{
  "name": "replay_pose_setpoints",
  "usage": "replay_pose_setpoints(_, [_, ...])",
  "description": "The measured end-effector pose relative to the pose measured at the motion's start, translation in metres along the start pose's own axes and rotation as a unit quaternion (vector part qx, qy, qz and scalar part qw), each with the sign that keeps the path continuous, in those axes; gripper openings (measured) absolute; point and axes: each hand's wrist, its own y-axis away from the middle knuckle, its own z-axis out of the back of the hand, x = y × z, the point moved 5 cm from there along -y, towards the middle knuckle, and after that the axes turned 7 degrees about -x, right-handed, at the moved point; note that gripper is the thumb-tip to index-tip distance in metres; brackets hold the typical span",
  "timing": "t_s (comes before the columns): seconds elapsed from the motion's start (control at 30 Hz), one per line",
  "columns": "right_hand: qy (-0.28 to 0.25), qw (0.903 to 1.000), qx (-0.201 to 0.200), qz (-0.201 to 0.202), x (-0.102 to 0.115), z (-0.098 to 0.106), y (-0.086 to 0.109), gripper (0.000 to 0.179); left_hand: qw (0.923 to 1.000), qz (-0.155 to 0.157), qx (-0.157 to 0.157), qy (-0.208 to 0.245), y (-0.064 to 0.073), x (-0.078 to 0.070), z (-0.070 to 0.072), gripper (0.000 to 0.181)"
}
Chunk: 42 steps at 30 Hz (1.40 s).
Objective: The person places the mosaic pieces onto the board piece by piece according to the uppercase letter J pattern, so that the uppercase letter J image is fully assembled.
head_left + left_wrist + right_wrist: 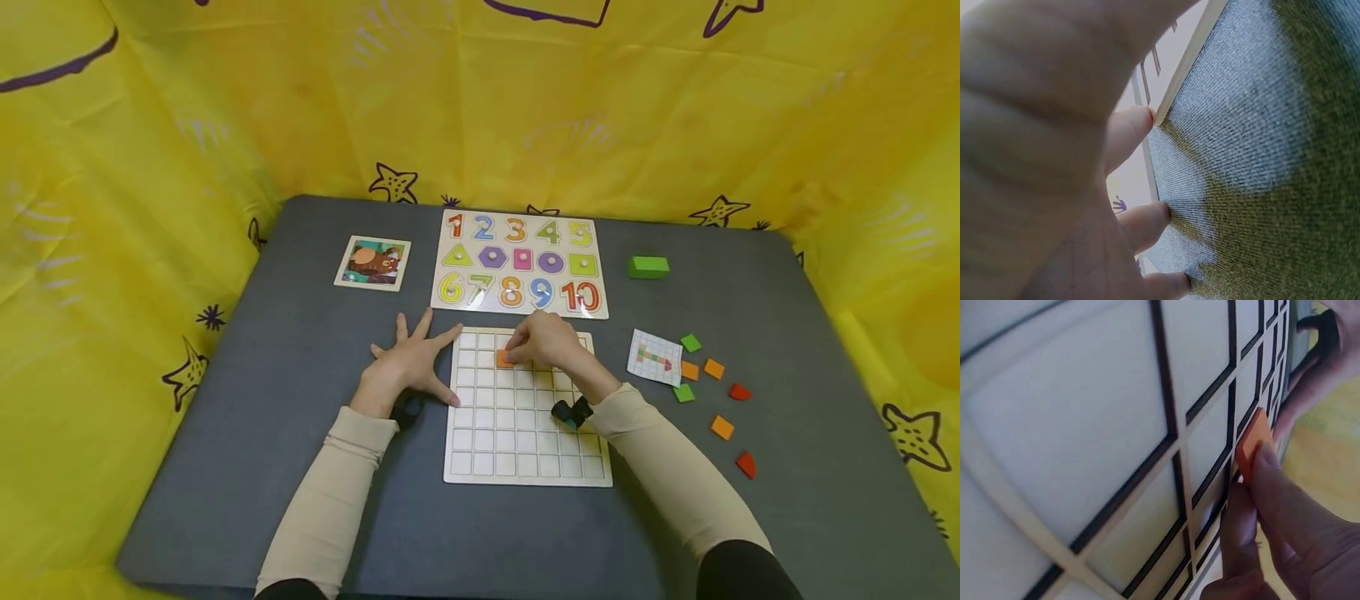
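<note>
A white grid board (495,440) with square recesses lies flat on the dark table. My right hand (546,340) is over its upper part, thumb and fingers pinching an orange square tile (504,359). In the right wrist view the tile (1254,444) is tilted against the grid between thumb and fingertips. At the board's left edge my left hand (408,367) is spread, with thumb and index finger touching the rim. The left wrist view shows a fingertip (1141,119) at the board's corner and other fingertips on the table cloth.
Right of the board lies a paper pattern card (654,357), with loose green, orange and red tiles (722,427) about it. Behind the board is a number-and-shape puzzle (519,263). A framed bear picture (372,263) lies at back left, and a green block (648,267) at back right.
</note>
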Motion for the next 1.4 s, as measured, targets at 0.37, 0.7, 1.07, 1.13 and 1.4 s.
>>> replay_pose_setpoints(0.37, [0.083,0.9964,-0.013,0.002,0.009,0.001,0.003,0.01,1.0,0.005,0.0,-0.004,0.0,0.001,0.0,0.126])
replay_pose_setpoints(0.7, [0.016,0.9981,-0.059,0.007,-0.021,0.02,0.023,0.016,1.0,0.001,0.002,0.006,0.001,0.001,-0.002,0.126])
replay_pose_setpoints(1.07, [0.106,0.9824,-0.1,-0.116,-0.119,0.087,0.057,0.031,1.0,-0.005,-0.002,0.006,-0.003,0.001,-0.003,0.127])
replay_pose_setpoints(1.13, [0.12,0.9787,-0.087,-0.142,-0.135,0.095,0.061,0.034,1.0,-0.005,-0.001,0.005,-0.004,0.001,-0.003,0.127])
replay_pose_setpoints(1.4, [0.128,0.9757,-0.039,-0.173,-0.164,0.096,0.063,0.045,1.0,-0.005,0.001,0.006,-0.004,0.0,-0.004,0.127])
